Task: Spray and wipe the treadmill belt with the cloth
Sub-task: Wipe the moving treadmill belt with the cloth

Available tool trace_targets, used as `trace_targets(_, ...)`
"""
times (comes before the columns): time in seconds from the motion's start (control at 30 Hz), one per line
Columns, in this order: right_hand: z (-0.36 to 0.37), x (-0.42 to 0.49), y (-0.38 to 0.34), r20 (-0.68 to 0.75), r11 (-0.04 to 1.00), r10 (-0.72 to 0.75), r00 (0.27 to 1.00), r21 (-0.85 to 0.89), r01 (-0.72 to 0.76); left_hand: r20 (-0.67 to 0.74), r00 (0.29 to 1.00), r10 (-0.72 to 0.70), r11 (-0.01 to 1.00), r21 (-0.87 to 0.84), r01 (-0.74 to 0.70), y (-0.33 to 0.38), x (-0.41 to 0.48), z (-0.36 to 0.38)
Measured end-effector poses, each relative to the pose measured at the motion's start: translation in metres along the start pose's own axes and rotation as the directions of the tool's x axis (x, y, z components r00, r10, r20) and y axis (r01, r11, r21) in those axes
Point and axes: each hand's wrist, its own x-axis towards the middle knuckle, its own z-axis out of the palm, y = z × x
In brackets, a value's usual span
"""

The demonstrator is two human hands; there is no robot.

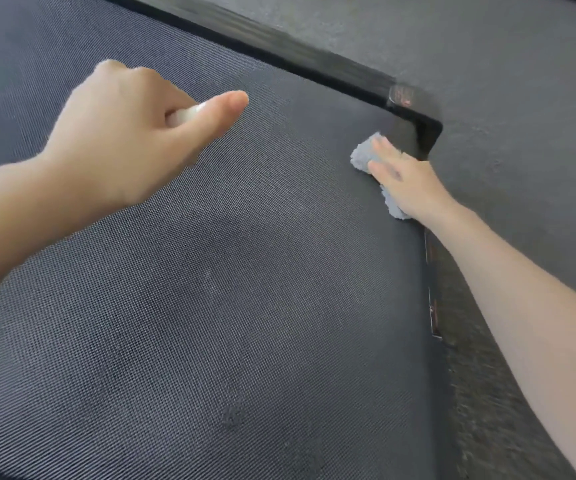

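Treadmill belt, dark woven mesh, lies under both hands. Right hand lies flat, fingers straight, pressing the fluffy grey cloth beside the black frame corner; its reddish label is blurred, unreadable. Left hand curls around a glossy white object, thumb out.

Soft, even light, perhaps daylight, leaves only faint shadows, a pale sheen on the belt between the hands and a small gleam on the bottle in the left hand. The right hand, its cloth and the rail beyond it are smeared by motion, while the weave below the left hand is sharp. The rail bows with the wide lens near the edge.
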Motion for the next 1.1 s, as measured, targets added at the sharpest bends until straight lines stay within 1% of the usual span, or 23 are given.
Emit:
trace_targets(0.13,0.013,-0.063,-0.010,0.010,0.990,-0.142,0.990,0.019,0.142,-0.016,1.000,0.023,0.999,-0.036,-0.023,0.006,-0.009,-0.010)
trace_targets(0.2,0.021,-0.096,-0.018,0.032,0.968,-0.250,0.968,0.020,0.249,-0.020,0.999,0.025,0.999,-0.044,-0.026,0.009,-0.012,-0.016)
trace_targets(0.33,0.030,-0.158,-0.032,0.110,0.921,-0.389,0.914,0.072,0.383,-0.024,0.999,0.034,0.999,-0.041,-0.035,0.014,-0.022,-0.027)
trace_targets(0.47,0.031,-0.209,-0.039,0.225,0.863,-0.504,0.834,0.100,0.495,-0.021,0.999,0.037,0.999,-0.032,-0.038,0.017,-0.032,-0.039)
trace_targets(0.57,0.029,-0.230,-0.042,0.274,0.815,-0.575,0.771,0.113,0.568,-0.036,0.998,0.052,0.998,-0.022,-0.052,0.019,-0.036,-0.046)
trace_targets(0.63,0.029,-0.237,-0.046,0.312,0.772,-0.627,0.713,0.129,0.622,-0.046,0.997,0.058,0.998,-0.018,-0.059,0.021,-0.037,-0.049)
trace_targets(0.73,0.033,-0.243,-0.054,0.379,0.678,-0.709,0.595,0.131,0.724,-0.050,0.997,0.054,0.998,-0.023,-0.055,0.023,-0.038,-0.054)
trace_targets(0.8,0.034,-0.240,-0.054,0.375,0.637,-0.735,0.565,0.096,0.765,-0.048,0.998,0.047,0.999,-0.025,-0.048,0.024,-0.039,-0.056)
trace_targets(0.87,0.037,-0.232,-0.052,0.328,0.630,-0.741,0.586,0.040,0.775,-0.045,0.998,0.033,0.999,-0.024,-0.034,0.024,-0.040,-0.056)
trace_targets(0.9,0.039,-0.227,-0.051,0.300,0.650,-0.728,0.617,0.014,0.760,-0.042,0.999,0.028,0.999,-0.020,-0.028,0.022,-0.041,-0.055)
trace_targets(1.0,0.044,-0.204,-0.049,0.218,0.748,-0.646,0.732,-0.010,0.663,-0.030,0.999,0.029,1.000,-0.004,-0.029,0.017,-0.041,-0.051)
trace_targets(1.1,0.041,-0.169,-0.047,0.178,0.835,-0.544,0.820,0.026,0.549,-0.022,0.999,0.029,1.000,0.001,-0.029,0.014,-0.038,-0.045)
